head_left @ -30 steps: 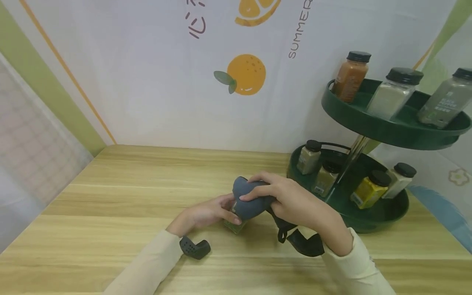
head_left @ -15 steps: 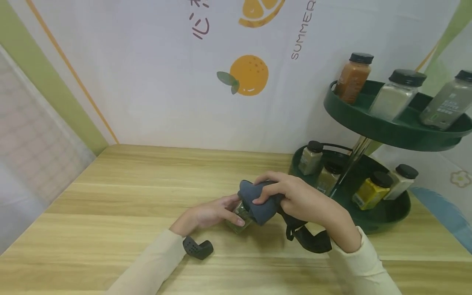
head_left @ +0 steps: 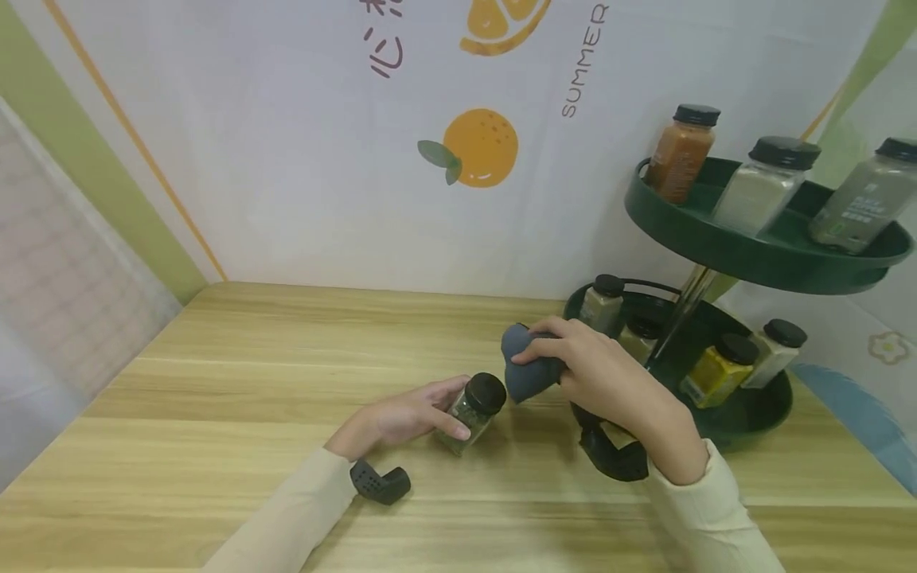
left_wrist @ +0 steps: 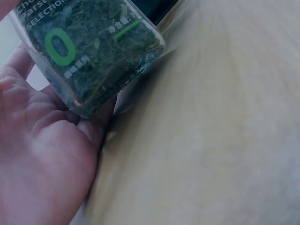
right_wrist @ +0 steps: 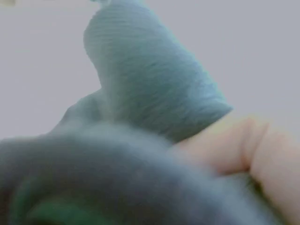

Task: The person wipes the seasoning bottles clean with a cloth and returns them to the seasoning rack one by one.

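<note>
My left hand [head_left: 403, 415] grips a small clear spice jar [head_left: 467, 417] low over the wooden table, thumb across its front. It has a black lid [head_left: 485, 393] and leans up to the right. Close up in the left wrist view, the jar [left_wrist: 89, 51] shows dried green flakes, with part of a parsley label readable. Just right of the lid, my right hand [head_left: 598, 370] pinches a bunched blue-grey cloth [head_left: 526, 376], which is apart from the jar. The cloth [right_wrist: 150, 70] fills much of the right wrist view, blurred in front.
At the right stands a green two-tier rack [head_left: 752, 259] holding several spice jars, among them an orange-brown one [head_left: 680, 159] and a yellow one [head_left: 719, 372]. My right forearm is close to its lower tier. A printed white curtain [head_left: 322, 183] hangs behind the wooden table [head_left: 251, 382].
The cloth covered the jar's top a second ago. My right hand has drawn it off to the right, baring the black lid. My left hand and the jar have stayed nearly in place.
</note>
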The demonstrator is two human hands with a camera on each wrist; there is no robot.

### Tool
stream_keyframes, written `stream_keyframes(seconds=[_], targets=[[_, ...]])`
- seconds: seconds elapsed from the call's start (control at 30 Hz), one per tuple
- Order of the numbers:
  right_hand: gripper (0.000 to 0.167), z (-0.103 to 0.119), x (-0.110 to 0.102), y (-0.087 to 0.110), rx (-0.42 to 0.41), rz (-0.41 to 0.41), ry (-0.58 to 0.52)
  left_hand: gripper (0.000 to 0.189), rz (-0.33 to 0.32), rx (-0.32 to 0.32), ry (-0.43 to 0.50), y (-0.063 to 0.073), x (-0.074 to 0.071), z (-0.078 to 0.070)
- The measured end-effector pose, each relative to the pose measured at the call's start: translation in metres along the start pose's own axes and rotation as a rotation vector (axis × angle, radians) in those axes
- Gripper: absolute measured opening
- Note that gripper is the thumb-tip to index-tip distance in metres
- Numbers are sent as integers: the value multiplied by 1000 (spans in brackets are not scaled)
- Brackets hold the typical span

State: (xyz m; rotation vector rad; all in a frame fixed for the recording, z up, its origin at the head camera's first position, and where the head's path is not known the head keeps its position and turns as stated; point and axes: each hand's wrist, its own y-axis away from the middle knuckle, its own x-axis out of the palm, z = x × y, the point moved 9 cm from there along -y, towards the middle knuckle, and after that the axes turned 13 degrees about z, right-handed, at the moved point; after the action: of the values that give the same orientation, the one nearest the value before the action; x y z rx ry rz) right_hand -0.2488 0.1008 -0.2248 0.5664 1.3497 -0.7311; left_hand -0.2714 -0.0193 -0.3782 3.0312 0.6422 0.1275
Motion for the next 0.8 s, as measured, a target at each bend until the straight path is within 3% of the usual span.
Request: stream_keyframes(seconds=[0.17, 0.33, 0.4, 0.6, 0.8], targets=[[65, 26, -5, 1, -143, -51, -156, 82, 5, -5, 1, 0, 1, 0], [66, 54, 11, -5, -264, 9, -61, 73, 23, 21, 3, 1, 0, 0], [65, 53, 14, -6, -271, 18, -40, 74, 30, 25, 6, 1, 0, 0], [65, 40, 16, -9, -253, 65, -150, 82, 30, 2, 10, 1, 1, 2], [61, 35, 16, -11, -218, 39, -193, 81, 6, -4, -16, 0, 1, 0]])
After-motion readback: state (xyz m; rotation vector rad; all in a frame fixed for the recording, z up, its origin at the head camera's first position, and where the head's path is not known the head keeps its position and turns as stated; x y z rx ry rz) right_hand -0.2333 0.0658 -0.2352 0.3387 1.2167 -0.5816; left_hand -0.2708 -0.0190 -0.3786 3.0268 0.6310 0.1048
